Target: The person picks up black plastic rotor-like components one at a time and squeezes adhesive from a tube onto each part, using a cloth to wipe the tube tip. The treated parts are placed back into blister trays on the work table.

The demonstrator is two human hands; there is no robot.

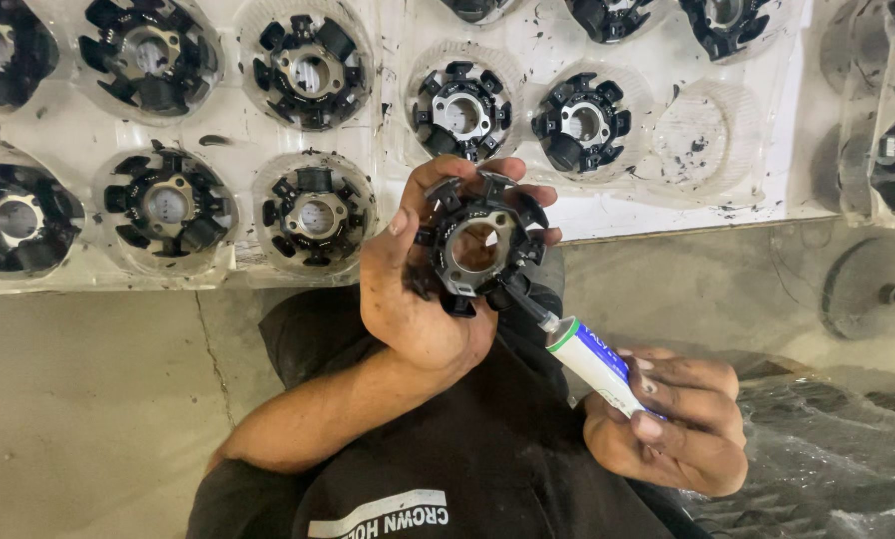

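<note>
L hand [423, 299] fingers grip black ring part [479, 245], hole facing cam. R hand [667, 424] closed on tube [592, 361]; long axis 4-to-10 o'clock, nozzle touching ring's 5 o'clock edge. White trays [607, 205] at 12.

A black ring-shaped stator core [479, 245] with radial poles faces up, a white-blue tube's [592, 364] nozzle touching its lower edge.

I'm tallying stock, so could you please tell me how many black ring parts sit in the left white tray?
6 black ring parts: upper row left, middle, right; lower row left, middle, right. More may lie outside the frame.
</note>
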